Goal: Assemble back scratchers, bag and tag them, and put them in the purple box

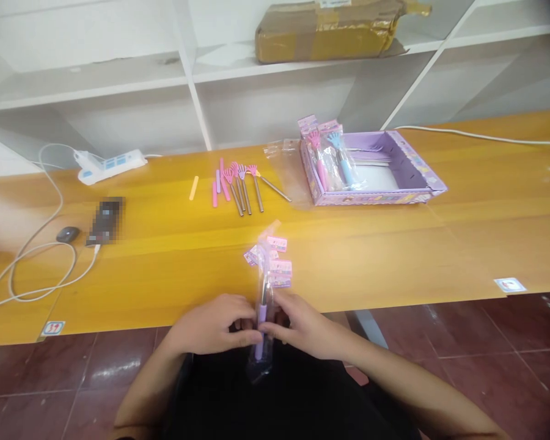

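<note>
Between both hands, at the table's front edge, is a clear plastic bag with a purple-handled metal-shaft stick (262, 313) inside. My left hand (220, 324) pinches it from the left, thumb on the purple handle. From the right, my right hand (302, 326) holds the same bag, its thumb against the handle too. Small pink and purple cards (281, 267) lie on the table beside and beneath the bag's upper part. Farther back rest several metal sticks with pink, purple and orange claw heads (249, 189), and loose coloured handles (214, 194).
A purple box (385, 197) at the back right holds bagged pink and blue claws. At left are a power strip (113, 169), a blurred phone (105, 221), a mouse (67, 234) and cables. A taped carton (325, 33) sits on the shelf.
</note>
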{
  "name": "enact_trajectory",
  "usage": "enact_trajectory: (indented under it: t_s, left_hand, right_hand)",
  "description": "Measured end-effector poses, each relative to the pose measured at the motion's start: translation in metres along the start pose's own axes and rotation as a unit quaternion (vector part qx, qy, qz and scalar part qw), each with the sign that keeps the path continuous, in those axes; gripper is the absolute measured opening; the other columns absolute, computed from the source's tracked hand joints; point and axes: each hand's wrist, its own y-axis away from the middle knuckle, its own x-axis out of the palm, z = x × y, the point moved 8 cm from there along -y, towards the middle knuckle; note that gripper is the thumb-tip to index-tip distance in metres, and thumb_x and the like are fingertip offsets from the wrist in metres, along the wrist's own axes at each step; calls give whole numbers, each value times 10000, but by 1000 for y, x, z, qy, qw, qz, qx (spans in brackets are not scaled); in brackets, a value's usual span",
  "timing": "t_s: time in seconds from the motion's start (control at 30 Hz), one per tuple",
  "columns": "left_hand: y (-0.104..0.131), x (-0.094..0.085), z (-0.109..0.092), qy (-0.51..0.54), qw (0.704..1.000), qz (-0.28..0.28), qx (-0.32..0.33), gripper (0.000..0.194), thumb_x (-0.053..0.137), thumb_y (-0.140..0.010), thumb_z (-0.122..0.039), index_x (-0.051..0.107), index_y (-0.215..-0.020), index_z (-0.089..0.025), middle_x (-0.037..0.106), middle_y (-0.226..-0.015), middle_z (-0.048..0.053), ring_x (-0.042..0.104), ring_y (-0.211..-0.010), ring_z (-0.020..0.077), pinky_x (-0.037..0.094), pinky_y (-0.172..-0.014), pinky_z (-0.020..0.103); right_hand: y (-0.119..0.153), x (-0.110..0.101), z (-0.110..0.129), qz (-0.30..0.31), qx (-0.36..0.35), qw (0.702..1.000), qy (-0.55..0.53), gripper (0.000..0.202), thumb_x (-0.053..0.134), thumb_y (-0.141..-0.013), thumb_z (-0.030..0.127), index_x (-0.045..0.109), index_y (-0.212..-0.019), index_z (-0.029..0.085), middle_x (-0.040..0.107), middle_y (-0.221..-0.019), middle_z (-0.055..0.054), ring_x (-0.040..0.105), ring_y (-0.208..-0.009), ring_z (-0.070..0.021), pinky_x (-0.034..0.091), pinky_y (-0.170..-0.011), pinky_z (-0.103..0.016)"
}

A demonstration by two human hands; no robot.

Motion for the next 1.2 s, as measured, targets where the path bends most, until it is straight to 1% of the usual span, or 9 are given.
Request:
enact_trajectory:
  t_s: [0.1, 0.23, 0.37, 0.47, 0.57, 0.67, 0.83, 0.93, 1.2]
  left_hand:
    - [9, -35, 5, -53, 988, -138, -53, 371, 529, -1094, -432, 702, -860, -202, 717, -873, 48, 663, -858, 204, 500, -822, 318]
    - [15, -69, 17, 0, 932, -350, -90, 368, 677, -1019, -424, 574, -1322, -243, 706, -1235, 85, 701, -1049, 229, 555, -898, 370]
    - [3, -78, 29, 131, 887, -440, -43, 416, 705, -1011, -388, 420, -1289, -269, 737, -1146, 64, 756, -1040, 216, 592, -878, 365]
    - [-3, -82, 40, 196, 861, -469, -29, 328, 659, -1045, -423, 393, -1164, -272, 759, -967, 13, 783, -880, 191, 607, -827, 355]
    - [-2, -86, 43, 233, 846, -480, -8, 348, 644, -1058, -441, 347, -1146, -281, 770, -923, -5, 793, -844, 190, 627, -847, 381]
    - [-3, -85, 41, 238, 854, -463, -1, 296, 620, -1074, -419, 367, -1138, -279, 780, -946, 4, 802, -891, 198, 623, -855, 383]
    - [-6, -79, 37, 248, 871, -425, 6, 161, 611, -1056, -283, 492, -1159, -248, 791, -1047, 50, 798, -998, 218, 588, -835, 352]
    - [-7, -77, 40, 244, 875, -417, 4, 168, 614, -1034, -241, 517, -1171, -237, 801, -1061, 66, 791, -1016, 230, 559, -778, 331]
    - [-1, -79, 46, 250, 853, -459, 0, 297, 619, -1074, -424, 431, -1239, -266, 805, -908, 12, 789, -881, 201, 574, -829, 346]
  right_hand:
    - [-1, 14, 3, 29, 12, 999, 18, 214, 730, -988, 351, 557, -990, 225, 667, -815, 23, 616, -664, -131, 498, -600, -257]
    - [-2, 28, 1, 43, 38, 998, 0, 286, 767, -948, 376, 525, -921, 227, 630, -756, 45, 581, -618, -118, 474, -574, -248]
    - [-1, 20, 4, 31, 32, 999, 24, 302, 749, -977, 464, 566, -986, 224, 683, -801, 21, 632, -664, -143, 497, -618, -268]
    - [3, -26, 11, -106, 2, 984, 143, 265, 575, -1085, 479, 621, -1128, 222, 664, -802, -3, 635, -680, -169, 512, -653, -300]
    - [8, -71, 14, -239, -3, 914, 327, 359, 533, -1094, 503, 626, -1281, 212, 666, -1000, -88, 689, -821, -239, 548, -705, -362]
    - [4, -86, -1, -238, 22, 874, 422, 425, 606, -1050, 526, 615, -1344, 220, 625, -1174, -137, 713, -894, -289, 572, -694, -400]
    - [-1, -92, -18, -231, 27, 908, 350, 215, 637, -1040, 427, 624, -1089, 218, 613, -1087, -84, 642, -713, -189, 564, -653, -363]
    - [-2, -100, -17, -245, 29, 916, 317, 271, 660, -1029, 437, 634, -1191, 221, 596, -1084, -73, 612, -677, -171, 578, -676, -374]
    - [-6, -106, -23, -240, 44, 921, 305, 226, 731, -983, 416, 678, -1099, 229, 595, -1066, -60, 585, -655, -160, 550, -674, -371]
